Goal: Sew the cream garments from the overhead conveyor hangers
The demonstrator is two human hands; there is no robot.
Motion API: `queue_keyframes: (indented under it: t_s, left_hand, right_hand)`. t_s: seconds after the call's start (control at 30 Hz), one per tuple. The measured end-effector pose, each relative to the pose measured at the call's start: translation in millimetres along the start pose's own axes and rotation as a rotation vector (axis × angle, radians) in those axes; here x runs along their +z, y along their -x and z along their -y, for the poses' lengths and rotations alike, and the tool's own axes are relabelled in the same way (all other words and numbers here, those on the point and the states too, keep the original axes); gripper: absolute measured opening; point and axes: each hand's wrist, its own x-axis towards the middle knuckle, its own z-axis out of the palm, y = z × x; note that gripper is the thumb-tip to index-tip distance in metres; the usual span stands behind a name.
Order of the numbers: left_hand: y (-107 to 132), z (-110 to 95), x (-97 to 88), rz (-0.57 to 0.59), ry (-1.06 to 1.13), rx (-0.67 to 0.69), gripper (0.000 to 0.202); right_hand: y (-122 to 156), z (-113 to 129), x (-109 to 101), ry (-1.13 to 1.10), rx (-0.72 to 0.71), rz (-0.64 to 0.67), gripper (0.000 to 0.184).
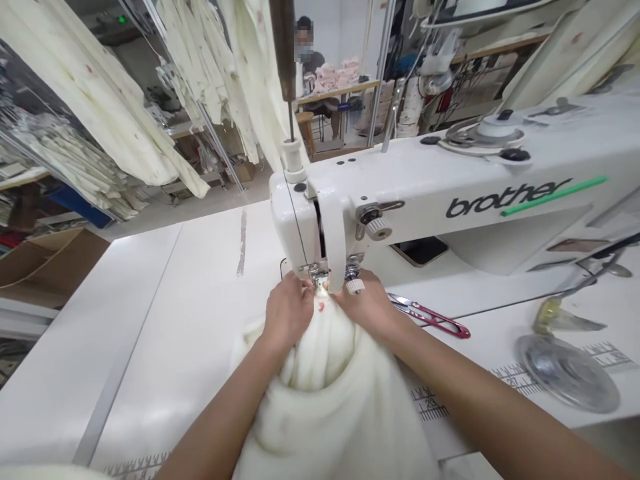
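Pinching the soft, cream-white fabric with a small red mark (330,420), my left hand (289,308) has its thumb and curled fingers together on the gathered end, just left of the metal presser foot (319,280) of the white Brother sewing machine (395,180). My right hand (364,303) rests against the fabric's other side; its fingertips are partly hidden by the machine's head, so I cannot tell whether they grip or only press. The fabric lies between my hands, narrow at the foot, and widens toward me under my forearms, covering the middle of the near edge of the smooth white tabletop (200,300). Just beside my right wrist lie red-handled metal scissors (413,309). Nearer the surface's near edge, farther right, sits a clear, round plastic disc (570,373). A dark, flat phone (419,251) lies beneath the machine's arm. Past the surface's left edge is a brown cardboard box (55,263).
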Motion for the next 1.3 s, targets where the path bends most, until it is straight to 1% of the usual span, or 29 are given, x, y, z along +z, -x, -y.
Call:
queue_keyframes:
  t_s: [0.17, 0.33, 0.5, 0.63, 0.73, 0.87, 0.93, 0.97, 1.03, 1.1, 1.3]
  left_hand:
    - [-1.5, 0.7, 1.8, -0.015, -0.04, 0.005, 0.018]
    - [-5.7, 2.0, 3.7, -0.035, -0.073, -0.008, 0.018]
    - [-7.6, 2.1, 3.6, -0.062, -0.054, -0.014, 0.022]
    - [-6.8, 1.1, 2.6, -0.064, -0.069, -0.014, 0.024]
    - [-5.2, 1.5, 1.0, -0.047, -0.047, -0.003, 0.026]
    - [-3.0, 3.9, -1.2, -0.048, 0.013, 0.027, 0.025]
    - [-2.7, 4.9, -1.9, -0.044, 0.06, 0.034, 0.024]
    - [-2.8, 5.1, -2.1, -0.039, 0.08, 0.037, 0.024]
    - [-3.3, 5.1, -2.3, -0.027, 0.108, 0.038, 0.025]
    - [-3.9, 4.6, -2.7, -0.018, 0.116, 0.025, 0.026]
    - [-1.0, 1.6, -6.3, -0.002, 0.136, 0.014, 0.022]
  right_hand:
    - [-4.4, -1.2, 4.8, 0.048, -0.008, -0.007, 0.02]
    - [-6.0, -3.0, 9.3, 0.11, 0.01, -0.012, 0.015]
    - [-6.4, -3.1, 14.0, 0.109, 0.001, -0.028, 0.017]
    - [-5.3, 1.4, 13.9, 0.047, -0.002, -0.056, 0.018]
    - [-1.3, -0.8, 8.3, -0.029, -0.034, -0.076, 0.021]
    - [6.8, -17.7, -1.8, -0.185, -0.203, -0.051, 0.02]
    - [9.1, -26.6, -4.2, -0.258, -0.277, -0.047, 0.025]
    - [9.5, -29.7, -4.4, -0.284, -0.292, -0.05, 0.029]
    - [9.2, -32.6, -3.8, -0.319, -0.288, -0.061, 0.035]
    - [8.5, -32.2, -2.8, -0.341, -0.27, -0.067, 0.038]
    - [8.5, -27.5, -4.8, -0.366, -0.231, -0.066, 0.037]
